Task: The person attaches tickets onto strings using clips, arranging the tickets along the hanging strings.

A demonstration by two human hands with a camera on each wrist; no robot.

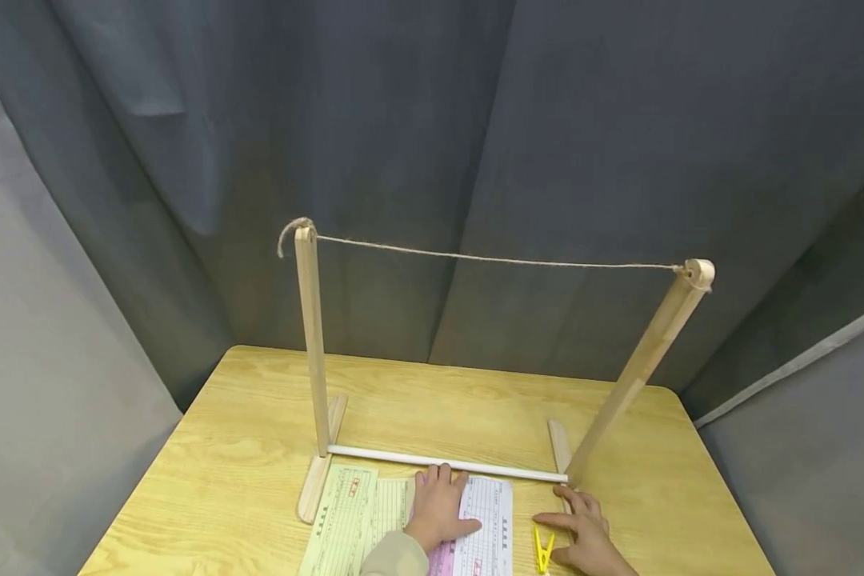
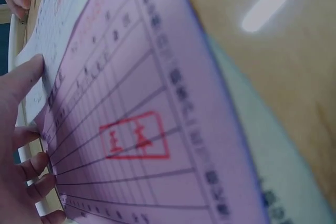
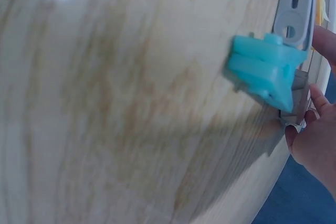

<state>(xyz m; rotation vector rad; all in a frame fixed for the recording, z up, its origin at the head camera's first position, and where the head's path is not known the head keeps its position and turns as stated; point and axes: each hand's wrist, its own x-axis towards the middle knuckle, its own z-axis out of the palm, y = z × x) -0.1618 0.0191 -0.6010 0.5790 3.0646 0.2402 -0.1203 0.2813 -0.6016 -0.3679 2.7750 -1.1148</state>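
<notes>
My left hand (image 1: 438, 508) rests with fingers spread on printed forms near the white crossbar (image 1: 446, 462). A pink form (image 2: 126, 93) with a red stamp and a white form (image 1: 490, 520) lie around it. Green forms (image 1: 346, 512) are at its left. My right hand (image 1: 585, 534) is beside the yellow clothespin (image 1: 543, 550), thumb and index finger apart around it. Its other fingertips reach the foot of the wooden stand. In the right wrist view, a grey clothespin (image 3: 295, 19) and a teal plastic piece (image 3: 265, 66) lie near that hand.
The stand has a left post (image 1: 312, 336) and a right post (image 1: 641, 368), with a twine line (image 1: 490, 258) strung between their tops. It stands on a wood-grain table (image 1: 209, 496). Dark curtains (image 1: 403, 160) hang behind.
</notes>
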